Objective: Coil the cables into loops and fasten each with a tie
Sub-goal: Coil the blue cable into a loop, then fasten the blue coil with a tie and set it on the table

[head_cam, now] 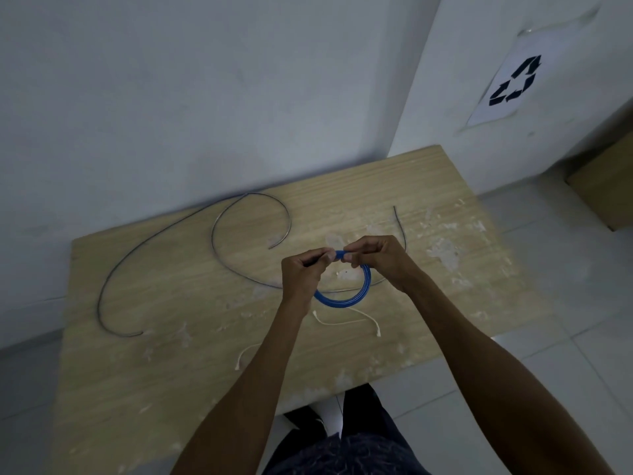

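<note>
**Springy blue coil, pinched at the top: keep the turns together**

You hold the blue cable, already wound into a small loop of several turns, just above the worktop. Your left hand and right hand meet at the top of the loop, both clenched on it, thumb and forefinger pinching the strands; whether a tie is already in that pinch is hidden.

The coil looks light and fairly stiff, so judge it as springy: slacken the pinch and the turns will likely fan open. Keep one hand on the crossing at the top.

The white ties lie just below the coil, another one nearer you. They look thin and limp; pick one up near an end.

The grey cable lies uncoiled on the worktop, holding broad curves, so expect it to resist tight loops.
</note>
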The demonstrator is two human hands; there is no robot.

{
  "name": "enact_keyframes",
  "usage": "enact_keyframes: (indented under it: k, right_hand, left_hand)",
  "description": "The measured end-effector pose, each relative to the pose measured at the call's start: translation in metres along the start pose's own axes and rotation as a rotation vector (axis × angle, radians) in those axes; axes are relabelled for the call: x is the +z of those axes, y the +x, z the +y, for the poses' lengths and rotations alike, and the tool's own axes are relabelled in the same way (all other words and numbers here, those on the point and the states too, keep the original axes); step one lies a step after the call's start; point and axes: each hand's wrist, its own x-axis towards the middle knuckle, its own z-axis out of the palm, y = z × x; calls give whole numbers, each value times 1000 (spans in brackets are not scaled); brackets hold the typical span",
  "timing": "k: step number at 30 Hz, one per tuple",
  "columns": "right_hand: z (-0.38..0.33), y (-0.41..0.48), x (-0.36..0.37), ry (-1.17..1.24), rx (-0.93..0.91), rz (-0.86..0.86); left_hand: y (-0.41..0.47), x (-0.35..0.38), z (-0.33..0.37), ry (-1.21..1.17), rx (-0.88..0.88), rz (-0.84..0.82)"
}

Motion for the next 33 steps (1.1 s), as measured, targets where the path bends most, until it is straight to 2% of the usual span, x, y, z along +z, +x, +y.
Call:
enact_keyframes:
  k: [5,14,21,23,25,26,27,29,31,33]
  right_hand:
    - [2,2,-8,-13,10,10]
    - [-8,9,-8,88,4,62]
    - [6,9,-4,-8,34,57]
    - [23,1,-4,-19,107,139]
    - [60,-10,-6,-137,140,306]
    - [84,-15,-9,-290,161,368]
    - [105,-21,-11,-476,207,367]
    - [141,-34,-9,-718,361,247]
    - [158,-49,1,-821,510,141]
    - [165,-59,10,-866,561,190]
  left_hand:
    - [5,4,-3,7,-61,-30]
    - [18,9,8,82,43,-32]
    - [18,11,-3,68,4,66]
    - [17,8,-9,43,-33,97]
    - [16,3,-13,24,-56,109]
    - [15,1,-15,18,-59,112]
    - [14,-1,-17,12,-61,115]
    - [12,-3,-20,3,-73,124]
    - [12,-3,-21,-1,-86,129]
    - [12,-2,-20,-1,-90,120]
